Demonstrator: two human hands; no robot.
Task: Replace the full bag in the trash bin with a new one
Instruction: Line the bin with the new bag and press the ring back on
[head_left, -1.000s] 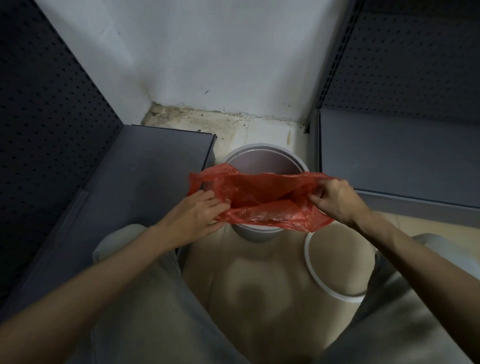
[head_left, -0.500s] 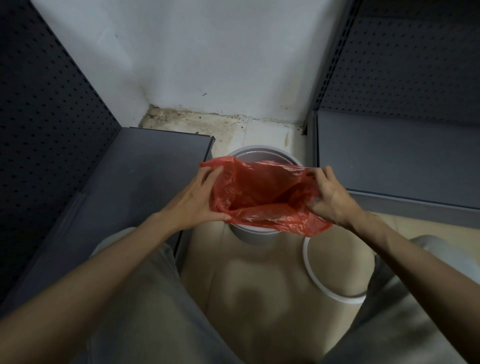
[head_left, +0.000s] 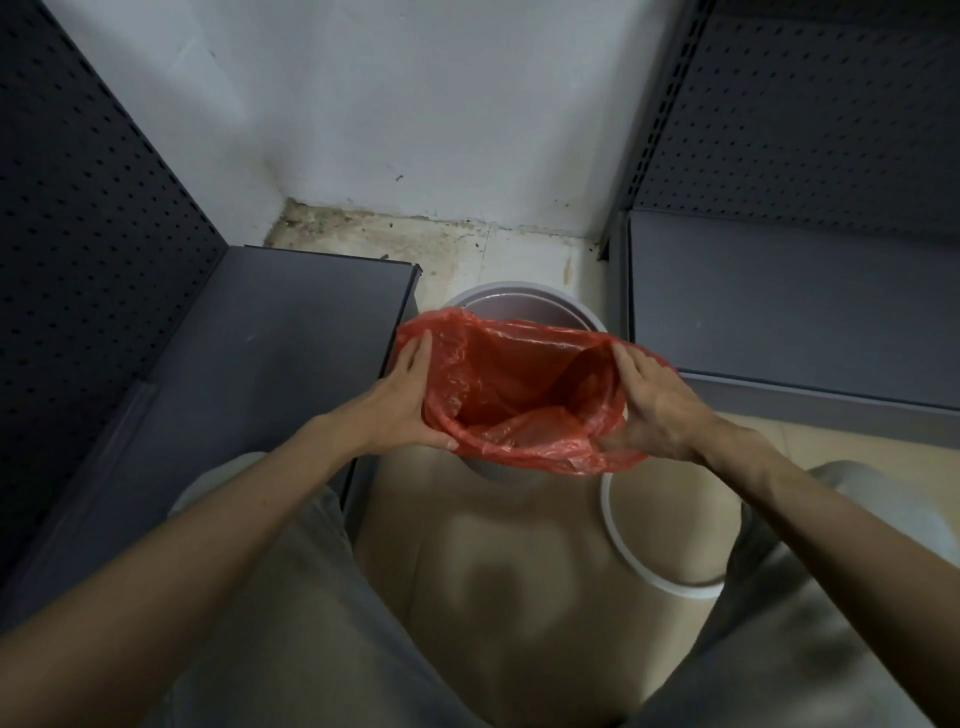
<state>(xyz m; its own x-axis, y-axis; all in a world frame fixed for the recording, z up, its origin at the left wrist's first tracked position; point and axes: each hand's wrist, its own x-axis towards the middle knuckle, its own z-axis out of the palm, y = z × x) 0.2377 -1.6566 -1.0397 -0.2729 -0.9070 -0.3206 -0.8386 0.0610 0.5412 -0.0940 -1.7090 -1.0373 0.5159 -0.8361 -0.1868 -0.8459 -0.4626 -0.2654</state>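
Bin corner: dark shelving left and right; white ring (head_left: 631, 558) on floor, near right.
Red bag (head_left: 519, 384), crinkled, mouth open over grey bin (head_left: 524, 297); left hand (head_left: 402, 402) and right hand (head_left: 652, 402) each pinch its rim.

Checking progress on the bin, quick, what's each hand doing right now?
Left hand: shut on the left edge of the red bag, above the trash bin.
Right hand: shut on the bag's right edge.

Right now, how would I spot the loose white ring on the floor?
Find the round bin against the wall, under the red bag. The ring lies flat on the floor, nearer you, beside the right knee. It is a thin open hoop, nothing inside it.
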